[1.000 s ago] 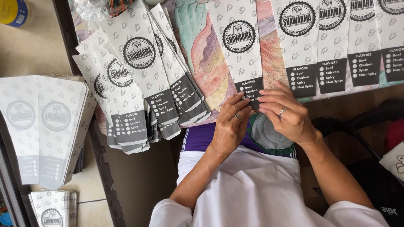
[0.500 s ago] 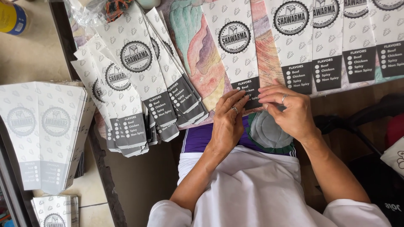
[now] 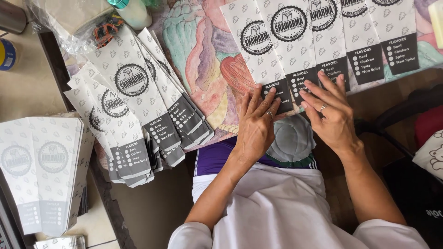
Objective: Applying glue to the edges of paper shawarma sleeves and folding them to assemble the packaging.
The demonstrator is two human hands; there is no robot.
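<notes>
Since the earlier frames both hands have shifted along the row: the left hand, which was curled over the lower end of a single paper sleeve, now lies flatter with fingers extended, and the right hand, earlier just beside it on the same sleeve, now rests one sleeve further right. The view has also moved in closer and a little leftwards, so the fanned pile sits nearer the centre. At present the left hand presses its fingertips on the dark printed panel at the bottom of the nearest sleeve, and the right hand's spread fingers bear on the bottom edge of the next sleeve; neither hand is closed round anything, both are open and pressing flat. The sleeves form an overlapping row along the table edge, each offset sideways from its neighbour so that the lower panel stays exposed, which in my judgement keeps every bottom end within reach for working in turn. The row lies on a patterned cloth covering the table. To the left a fanned pile of the same sleeves lies face up, well apart from the hands. Further left a stack of sleeves lying print-side down rests on a lower surface. A bottle and a clear plastic bag sit at the far edge.
</notes>
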